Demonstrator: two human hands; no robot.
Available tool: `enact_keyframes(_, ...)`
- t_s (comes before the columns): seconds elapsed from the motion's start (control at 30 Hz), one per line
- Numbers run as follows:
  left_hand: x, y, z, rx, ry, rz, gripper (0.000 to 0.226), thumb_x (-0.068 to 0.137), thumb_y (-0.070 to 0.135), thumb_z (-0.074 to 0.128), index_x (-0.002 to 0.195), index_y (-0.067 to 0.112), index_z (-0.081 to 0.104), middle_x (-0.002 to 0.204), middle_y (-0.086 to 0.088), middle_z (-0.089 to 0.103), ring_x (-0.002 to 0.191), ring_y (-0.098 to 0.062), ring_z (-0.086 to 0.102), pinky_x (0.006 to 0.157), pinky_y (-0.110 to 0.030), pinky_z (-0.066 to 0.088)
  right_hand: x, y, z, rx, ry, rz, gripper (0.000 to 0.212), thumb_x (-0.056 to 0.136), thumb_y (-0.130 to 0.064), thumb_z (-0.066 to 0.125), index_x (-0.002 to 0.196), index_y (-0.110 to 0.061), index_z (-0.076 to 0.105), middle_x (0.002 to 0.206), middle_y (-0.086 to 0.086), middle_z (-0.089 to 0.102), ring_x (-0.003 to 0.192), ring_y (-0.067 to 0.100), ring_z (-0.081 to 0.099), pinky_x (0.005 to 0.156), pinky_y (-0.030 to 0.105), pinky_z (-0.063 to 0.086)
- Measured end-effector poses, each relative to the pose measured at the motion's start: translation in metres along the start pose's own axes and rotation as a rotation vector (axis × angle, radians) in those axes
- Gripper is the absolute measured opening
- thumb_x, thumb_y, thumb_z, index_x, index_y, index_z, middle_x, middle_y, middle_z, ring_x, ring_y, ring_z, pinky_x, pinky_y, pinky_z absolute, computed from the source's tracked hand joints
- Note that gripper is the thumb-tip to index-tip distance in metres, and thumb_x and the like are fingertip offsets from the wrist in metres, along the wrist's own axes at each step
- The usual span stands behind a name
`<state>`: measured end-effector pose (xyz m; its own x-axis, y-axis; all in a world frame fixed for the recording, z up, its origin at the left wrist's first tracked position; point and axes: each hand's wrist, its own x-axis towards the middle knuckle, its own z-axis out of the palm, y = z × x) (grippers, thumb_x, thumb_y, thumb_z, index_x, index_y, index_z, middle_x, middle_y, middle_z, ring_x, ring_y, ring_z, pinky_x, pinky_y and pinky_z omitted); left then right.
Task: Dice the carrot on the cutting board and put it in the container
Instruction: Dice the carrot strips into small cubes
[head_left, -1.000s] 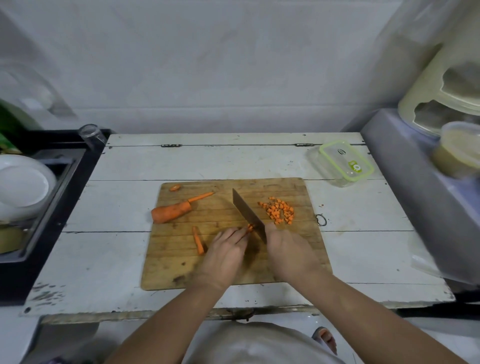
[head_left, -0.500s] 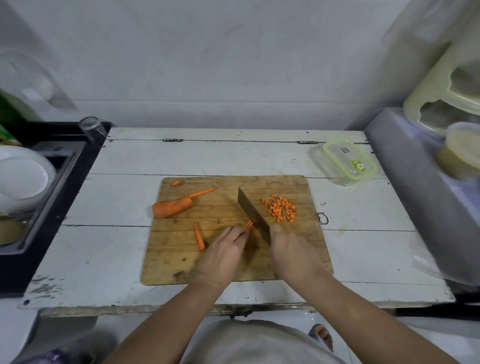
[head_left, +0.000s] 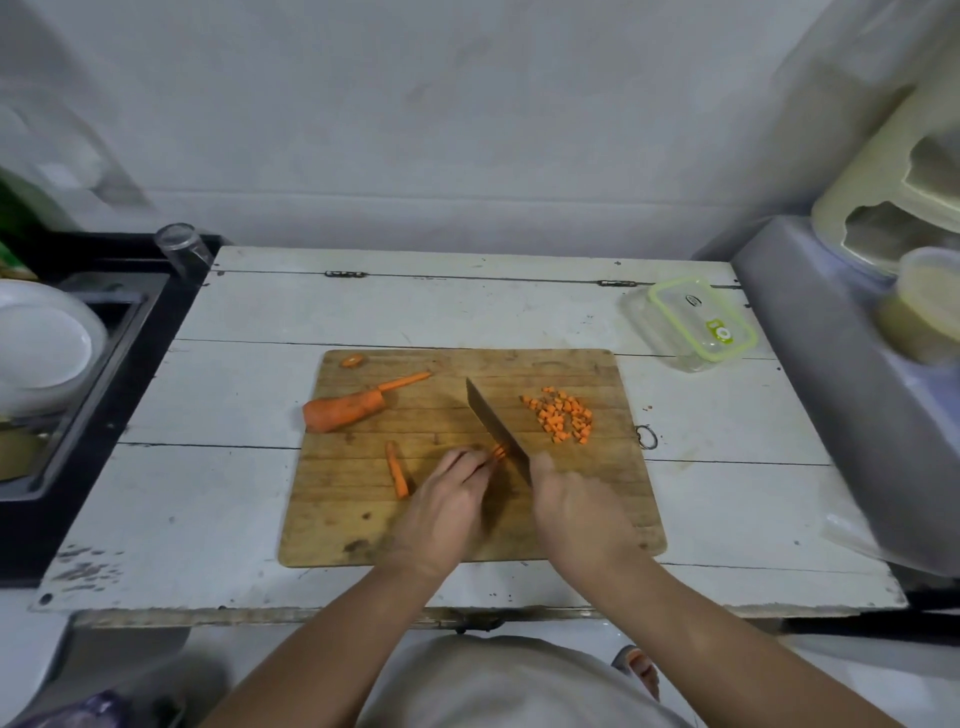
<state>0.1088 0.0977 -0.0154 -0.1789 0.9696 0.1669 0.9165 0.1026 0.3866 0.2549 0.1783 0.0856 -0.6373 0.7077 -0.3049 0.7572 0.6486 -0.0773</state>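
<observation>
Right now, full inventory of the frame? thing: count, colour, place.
board: 1, brown wood, table centre
table: 1, white planks, under board
carrot: 1 uncut chunk, orange, board's far left
sticks: 2 loose, orange, one by the carrot, one left of the hands
slice: 1, orange, board's far-left corner
dice: 1 pile, orange, board's right
knife: 1, dark blade, over strips at board centre
container: 1, clear with green-rimmed lid, table's far right, lid on
glass: 1, clear, table's far-left corner
plate: white, far left, count unclear
left hand: holds strips
right hand: grips knife
</observation>
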Motion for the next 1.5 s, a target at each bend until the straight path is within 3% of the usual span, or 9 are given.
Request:
enact_keyframes(0.23, -0.003, 0.0, 0.002, -0.01, 0.008, -0.023, 0.056, 0.079, -0.009, 0.072, 0.132, 0.009, 0.067, 0.13, -0.001, 0.062, 0.124, -0.013, 0.054, 0.109, -0.025, 0.046, 0.015, 0.016, 0.004, 0.163, 0.089, 0.092, 0.022, 0.102, -0.013, 0.046, 0.123, -0.02, 0.043, 0.08, 0.003, 0.059, 0.071, 0.029, 0.058, 0.058, 0.036, 0.042)
enact_keyframes(0.33, -0.005, 0.003, -0.001, -0.02, 0.007, -0.055, 0.052, 0.082, -0.006, 0.071, 0.13, 0.011, 0.068, 0.13, 0.001, 0.06, 0.118, -0.011, 0.057, 0.103, -0.021, 0.049, 0.0, 0.023, 0.006, 0.154, 0.079, 0.087, 0.017, 0.103, -0.017, 0.045, 0.12, -0.022, 0.043, 0.079, 0.002, 0.058, 0.068, 0.026, 0.058, 0.052, 0.034, 0.04)
enact_keyframes(0.47, -0.005, 0.004, -0.001, -0.003, -0.011, -0.056, 0.055, 0.081, -0.007, 0.067, 0.133, 0.011, 0.066, 0.132, 0.001, 0.057, 0.121, -0.012, 0.055, 0.1, -0.028, 0.053, -0.01, 0.016, 0.001, 0.071, 0.004, 0.056, 0.014, 0.104, -0.015, 0.043, 0.116, -0.023, 0.043, 0.072, -0.003, 0.049, 0.059, 0.016, 0.049, 0.043, 0.027, 0.028)
enact_keyframes(0.67, -0.003, 0.003, -0.004, -0.025, 0.019, -0.032, 0.05, 0.079, -0.01, 0.064, 0.126, 0.007, 0.069, 0.127, -0.003, 0.061, 0.118, -0.017, 0.056, 0.102, -0.031, 0.052, 0.008, -0.006, 0.003, 0.06, 0.043, 0.007, 0.025, 0.095, -0.001, 0.051, 0.11, -0.019, 0.042, 0.083, 0.003, 0.064, 0.073, 0.027, 0.067, 0.057, 0.036, 0.05)
enact_keyframes(0.97, -0.005, 0.001, -0.002, -0.002, 0.024, -0.026, 0.058, 0.079, -0.008, 0.067, 0.134, 0.011, 0.066, 0.131, 0.0, 0.062, 0.123, -0.014, 0.052, 0.107, -0.027, 0.047, 0.003, 0.02, 0.0, 0.151, 0.075, 0.054, 0.01, 0.106, -0.021, 0.038, 0.115, -0.022, 0.042, 0.084, 0.005, 0.064, 0.07, 0.029, 0.057, 0.056, 0.036, 0.042)
enact_keyframes(1.07, -0.005, 0.001, -0.002, 0.012, 0.029, -0.019, 0.058, 0.077, -0.007, 0.068, 0.132, 0.01, 0.067, 0.13, 0.0, 0.062, 0.122, -0.014, 0.053, 0.106, -0.029, 0.048, -0.006, 0.014, 0.005, 0.113, 0.027, 0.018, 0.011, 0.103, -0.015, 0.042, 0.111, -0.023, 0.041, 0.082, 0.003, 0.063, 0.071, 0.027, 0.063, 0.058, 0.039, 0.051)
enact_keyframes(1.23, -0.002, -0.002, 0.0, 0.007, 0.037, -0.015, 0.045, 0.081, -0.006, 0.058, 0.122, 0.006, 0.072, 0.124, -0.005, 0.066, 0.115, -0.02, 0.057, 0.103, -0.032, 0.049, 0.001, -0.004, 0.007, 0.027, 0.012, 0.006, 0.028, 0.093, 0.002, 0.048, 0.108, -0.019, 0.04, 0.083, 0.005, 0.065, 0.075, 0.029, 0.068, 0.056, 0.038, 0.048)
enact_keyframes(1.33, -0.003, -0.003, 0.0, 0.001, 0.026, -0.013, 0.042, 0.081, -0.003, 0.056, 0.118, 0.007, 0.073, 0.123, -0.003, 0.065, 0.115, -0.018, 0.056, 0.103, -0.031, 0.048, 0.026, -0.009, 0.002, 0.066, 0.042, 0.002, 0.02, 0.099, -0.004, 0.046, 0.113, -0.018, 0.044, 0.088, 0.006, 0.067, 0.08, 0.031, 0.069, 0.062, 0.04, 0.054)
enact_keyframes(1.5, -0.005, -0.002, -0.002, -0.043, 0.05, -0.027, 0.048, 0.085, -0.005, 0.065, 0.129, 0.014, 0.069, 0.127, 0.002, 0.065, 0.118, -0.012, 0.056, 0.105, -0.028, 0.048, 0.02, 0.016, 0.001, 0.171, 0.062, 0.093, 0.016, 0.104, -0.017, 0.041, 0.12, -0.019, 0.045, 0.086, 0.006, 0.063, 0.073, 0.029, 0.058, 0.061, 0.036, 0.043)
